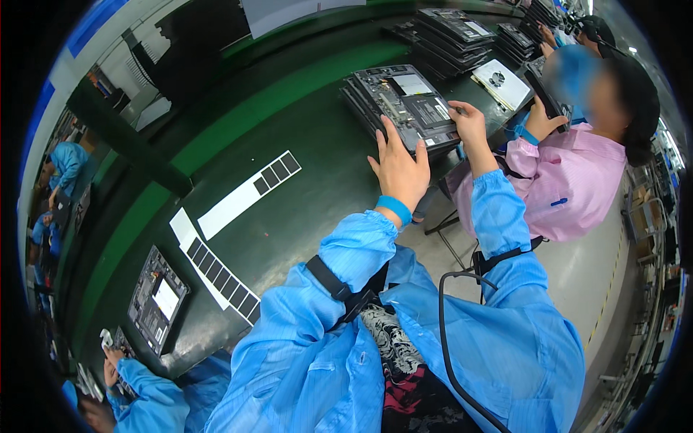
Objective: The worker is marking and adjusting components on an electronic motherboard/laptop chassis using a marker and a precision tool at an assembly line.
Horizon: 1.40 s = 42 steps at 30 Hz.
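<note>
In front of me to the right lies a small stack of opened laptop bases [406,107], the top one with its circuit board, black battery and a white rectangle showing. My left hand [401,170] rests against the near left edge of this stack, fingers spread and stretched out over the corner. At the right edge of the top base is my right hand [473,130], fingertips pinched together just above it. A small dark thing shows at those fingertips, too small to make out. A blue band circles my left wrist.
Strips of black rectangular pads [278,172] on white backing [227,209] lie on the green table [289,224]. Another opened laptop base [159,299] sits left. More stacked bases [451,40] stand beyond. A co-worker in pink [577,187] works close on my right, another person at lower left.
</note>
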Available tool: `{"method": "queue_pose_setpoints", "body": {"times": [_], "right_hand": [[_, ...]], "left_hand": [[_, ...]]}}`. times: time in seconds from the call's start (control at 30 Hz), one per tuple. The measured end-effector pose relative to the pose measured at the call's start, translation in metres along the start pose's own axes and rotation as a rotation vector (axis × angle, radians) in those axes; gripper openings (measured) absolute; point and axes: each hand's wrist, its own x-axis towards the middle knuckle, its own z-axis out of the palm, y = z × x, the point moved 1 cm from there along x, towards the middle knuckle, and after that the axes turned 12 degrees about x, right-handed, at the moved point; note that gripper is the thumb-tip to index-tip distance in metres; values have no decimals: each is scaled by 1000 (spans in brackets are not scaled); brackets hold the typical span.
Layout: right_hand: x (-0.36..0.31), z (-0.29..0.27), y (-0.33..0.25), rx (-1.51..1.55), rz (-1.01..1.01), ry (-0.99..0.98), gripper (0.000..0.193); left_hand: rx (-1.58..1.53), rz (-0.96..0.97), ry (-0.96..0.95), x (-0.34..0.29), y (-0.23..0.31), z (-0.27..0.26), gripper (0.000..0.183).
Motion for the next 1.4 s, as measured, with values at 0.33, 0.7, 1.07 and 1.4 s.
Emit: {"method": "queue_pose_setpoints", "body": {"times": [0.33, 0.7, 1.07, 1.4], "right_hand": [[-2, 1, -2, 192, -9, 80, 17], [-204, 75, -100, 773, -117, -41, 18], [-219, 136, 18, 547, 205, -418, 9], [-203, 149, -10, 89, -124, -571, 38]], "left_hand": [[-251, 29, 85, -3, 16, -4, 91], [-1003, 57, 582, -31, -34, -184, 27], [-510, -553, 246, -104, -215, -246, 40], [552, -2, 158, -102, -194, -263, 45]]}}
